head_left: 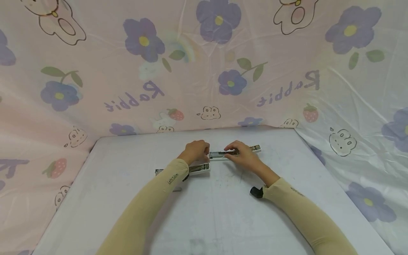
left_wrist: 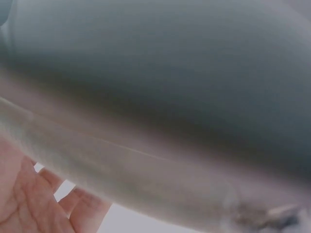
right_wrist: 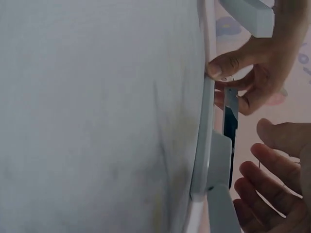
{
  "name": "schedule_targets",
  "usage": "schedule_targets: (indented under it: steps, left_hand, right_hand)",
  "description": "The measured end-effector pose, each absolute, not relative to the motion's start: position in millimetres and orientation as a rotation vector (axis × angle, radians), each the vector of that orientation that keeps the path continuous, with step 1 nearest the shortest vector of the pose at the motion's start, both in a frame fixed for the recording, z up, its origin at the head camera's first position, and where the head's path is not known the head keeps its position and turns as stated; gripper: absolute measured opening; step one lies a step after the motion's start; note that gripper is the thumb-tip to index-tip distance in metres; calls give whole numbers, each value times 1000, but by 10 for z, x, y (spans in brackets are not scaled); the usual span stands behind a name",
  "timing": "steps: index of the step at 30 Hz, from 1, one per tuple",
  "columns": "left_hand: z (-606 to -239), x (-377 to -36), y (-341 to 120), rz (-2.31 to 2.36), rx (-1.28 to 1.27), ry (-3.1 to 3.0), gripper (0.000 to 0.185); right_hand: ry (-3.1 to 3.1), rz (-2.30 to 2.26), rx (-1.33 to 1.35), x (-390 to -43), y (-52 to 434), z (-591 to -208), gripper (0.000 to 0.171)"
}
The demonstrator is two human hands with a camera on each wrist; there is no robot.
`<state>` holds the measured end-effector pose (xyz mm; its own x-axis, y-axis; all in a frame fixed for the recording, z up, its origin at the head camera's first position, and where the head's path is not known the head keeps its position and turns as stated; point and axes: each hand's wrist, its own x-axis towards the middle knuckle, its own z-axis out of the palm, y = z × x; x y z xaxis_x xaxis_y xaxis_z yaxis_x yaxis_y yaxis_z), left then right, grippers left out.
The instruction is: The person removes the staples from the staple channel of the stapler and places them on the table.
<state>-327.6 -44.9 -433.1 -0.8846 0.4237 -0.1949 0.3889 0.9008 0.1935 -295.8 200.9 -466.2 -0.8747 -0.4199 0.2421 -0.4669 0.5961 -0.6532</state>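
A: You are working at the far middle of the bench (head_left: 127, 198), and both your hands are meeting on the long white strip (head_left: 234, 153) lying crosswise there.

B: What is each grip doing?

A: Your right hand (head_left: 243, 156) is lying over the strip's middle with its fingers curled down onto it, so that grip is grasping the strip, I'd judge to be pinning it flat. Your left hand (head_left: 196, 150) is curled at the strip's left end, fingers bunched against it; it is looking like a pinch on that end, probably to be steadying or tugging it while the other hand is bracing.

B: And the strip itself?

A: It is looking slim and flat, with a white frame and a dark, patterned band running along its centre. Its right end is poking out past your right hand toward the far right.

B: Anything else close by?

A: A second strip (head_left: 199, 168) of the same kind is lying just near of your left hand, partly under your sleeve. The left wrist view is showing only blur.
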Motion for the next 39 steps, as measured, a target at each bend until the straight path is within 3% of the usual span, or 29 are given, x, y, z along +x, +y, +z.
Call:
schedule_targets:
  steps: [23, 39]
  left_hand:
    - [-4302, -3252, -428, 218, 608, 2832, 31]
    - [-4287, -3247, -433, 233, 617, 2836, 30]
  right_hand:
    - [-2842, 982, 776, -2980, 1765, -4692, 22]
    - [-2862, 1130, 715, -3009, 1763, -4705, 20]
